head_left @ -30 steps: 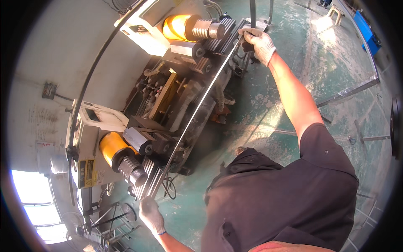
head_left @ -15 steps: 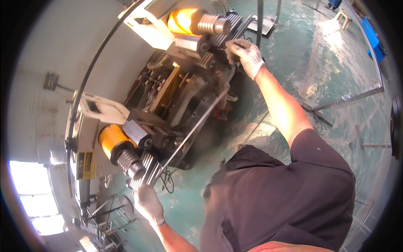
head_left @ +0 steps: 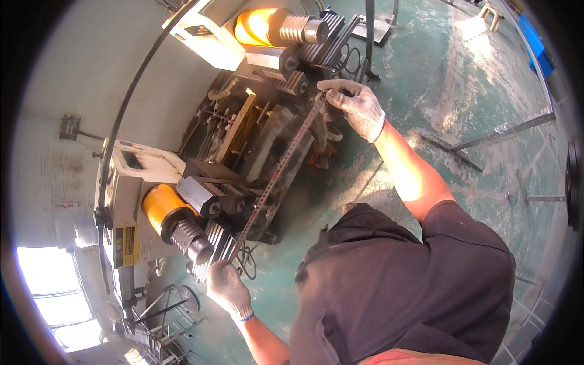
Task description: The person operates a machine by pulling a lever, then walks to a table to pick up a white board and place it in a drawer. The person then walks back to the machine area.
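A thin steel tape measure blade [head_left: 277,175] with fine markings runs slantwise between my two gloved hands, pulled straight. My right hand [head_left: 360,111], in a whitish knit glove, pinches its far end between thumb and fingers. At the near end my left hand [head_left: 228,289], gloved alike, is closed round the tape beside a ribbed metal block [head_left: 218,238] of the machine. The left fingertips are partly hidden, and no tape case can be made out. Beneath the blade lies the machine's dark middle section [head_left: 267,146].
The machine carries two yellow cylinders [head_left: 163,207] with ribbed metal noses, at near left and far. A dark cable [head_left: 246,264] loops beside the left hand. Metal frame bars [head_left: 505,131] stand at right on the green floor [head_left: 426,85]. A wheeled metal frame [head_left: 167,316] stands at lower left.
My right hand has come down and nearer, away from the far ribbed block. My left hand has shifted slightly right. The tape has turned so its marked face shows.
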